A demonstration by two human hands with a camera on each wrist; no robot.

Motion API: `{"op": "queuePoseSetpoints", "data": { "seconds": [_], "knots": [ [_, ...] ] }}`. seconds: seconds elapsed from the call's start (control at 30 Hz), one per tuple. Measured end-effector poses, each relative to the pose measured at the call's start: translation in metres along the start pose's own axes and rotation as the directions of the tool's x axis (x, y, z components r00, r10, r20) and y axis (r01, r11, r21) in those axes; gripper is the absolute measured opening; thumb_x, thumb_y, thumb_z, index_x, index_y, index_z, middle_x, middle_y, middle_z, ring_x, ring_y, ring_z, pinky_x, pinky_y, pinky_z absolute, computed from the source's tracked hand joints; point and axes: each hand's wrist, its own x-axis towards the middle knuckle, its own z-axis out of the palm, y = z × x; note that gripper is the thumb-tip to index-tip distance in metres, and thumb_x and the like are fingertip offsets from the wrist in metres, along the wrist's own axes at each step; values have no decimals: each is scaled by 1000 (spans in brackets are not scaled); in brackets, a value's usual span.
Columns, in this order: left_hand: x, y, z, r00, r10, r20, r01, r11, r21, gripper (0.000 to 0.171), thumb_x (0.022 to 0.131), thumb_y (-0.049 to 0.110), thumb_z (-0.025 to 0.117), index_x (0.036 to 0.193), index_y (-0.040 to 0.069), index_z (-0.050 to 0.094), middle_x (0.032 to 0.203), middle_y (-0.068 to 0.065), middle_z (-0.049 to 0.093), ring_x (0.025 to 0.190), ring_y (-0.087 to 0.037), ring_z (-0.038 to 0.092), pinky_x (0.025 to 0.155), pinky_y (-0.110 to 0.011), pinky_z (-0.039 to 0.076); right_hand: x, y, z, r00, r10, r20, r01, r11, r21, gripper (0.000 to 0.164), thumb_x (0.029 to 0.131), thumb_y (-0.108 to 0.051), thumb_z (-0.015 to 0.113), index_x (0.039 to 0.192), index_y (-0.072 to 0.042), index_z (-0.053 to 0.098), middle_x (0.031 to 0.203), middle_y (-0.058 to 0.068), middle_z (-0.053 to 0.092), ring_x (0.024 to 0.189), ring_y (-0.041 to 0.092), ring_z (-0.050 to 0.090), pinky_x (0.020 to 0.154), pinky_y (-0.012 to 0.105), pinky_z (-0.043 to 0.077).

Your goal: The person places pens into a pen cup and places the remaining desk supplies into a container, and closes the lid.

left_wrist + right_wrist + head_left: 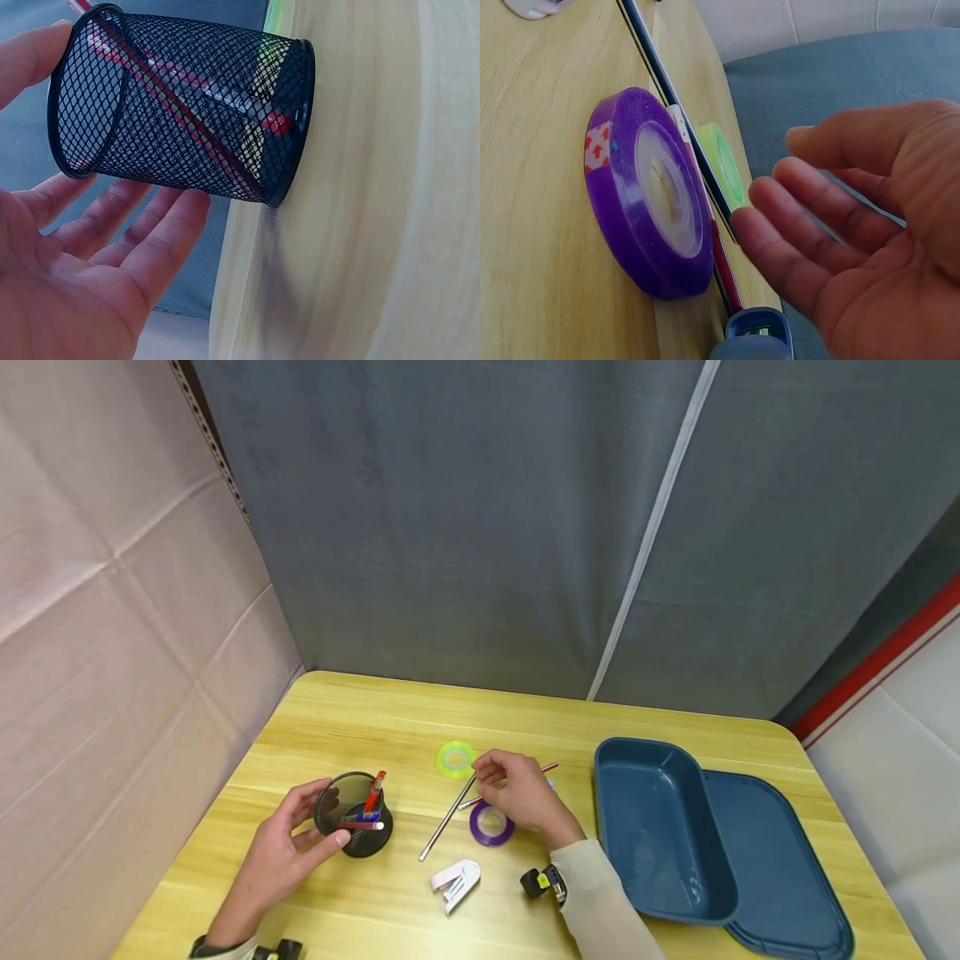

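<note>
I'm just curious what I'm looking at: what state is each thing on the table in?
Cup: left fingers around it, pens inside
Dark pencil: out of the cup, ending by the right fingers; contact unclear
Nearby red pencil: out of the cup too
Purple tape: lying flat
Green tape: lying flat
Stapler: lying loose; loaded or not, unclear
Bin: open, empty
Lid: off, flat beside the bin

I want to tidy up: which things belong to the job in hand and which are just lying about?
Probably the job: mesh cup, held by the left hand; red pen inside it; dark pencil, by the right hand; reddish pencil.

Probably lying about: purple tape roll, green tape roll, white stapler, blue tub, blue lid.
</note>
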Motion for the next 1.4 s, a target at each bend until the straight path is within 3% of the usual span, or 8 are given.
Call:
{"op": "queuePoseSetpoints", "data": {
  "seconds": [0.23, 0.53, 0.77, 1.03, 1.4],
  "knots": [
    [-1, 0, 1, 1000, 3, -1, -3, 1000, -8, 71, 92, 19, 84, 153, 11, 48, 139, -21, 68, 122, 0, 64, 86, -39, 65, -1, 6, 2, 1000, 1, 0, -1, 996, -87, 26, 92, 5, 70, 116, -4, 72, 108, 10, 75, 98, 21, 71, 90, 41, 62],
    [-1, 0, 1, 1000, 6, -5, -6, 1000, -4, 71, 92, 19, 84, 153, 11, 49, 140, -21, 67, 123, -1, 64, 87, -41, 65, 1, 14, 9, 999, -27, -24, 22, 984, -177, 37, 85, 13, 64, 115, -6, 73, 106, 8, 76, 97, 19, 72, 88, 35, 62],
    [1, -2, 2, 1000, 7, -1, -7, 1000, -8, 71, 92, 19, 84, 153, 11, 49, 139, -21, 68, 123, -5, 65, 88, -42, 65, 5, 15, 16, 997, -56, -59, 39, 967, -252, 38, 82, 16, 67, 110, -7, 76, 102, 7, 77, 92, 17, 70, 83, 32, 62],
    [2, -4, 3, 1000, 17, -2, -17, 1000, -8, 71, 92, 18, 84, 153, 11, 49, 139, -21, 68, 123, -4, 65, 88, -41, 65, 9, 14, 19, 995, -30, -93, 4, 963, -269, 29, 84, 4, 81, 110, -9, 77, 102, 5, 77, 93, 19, 71, 82, 31, 61],
    [2, -6, 2, 1000, 24, -8, -24, 1000, -1, 70, 92, 17, 84, 153, 10, 49, 139, -21, 68, 124, -6, 65, 87, -41, 65, 10, 11, 16, 991, -39, -129, -6, 943, -332, 30, 84, -5, 87, 112, -10, 77, 105, 7, 79, 99, 23, 72, 91, 44, 61]
  ]
}}
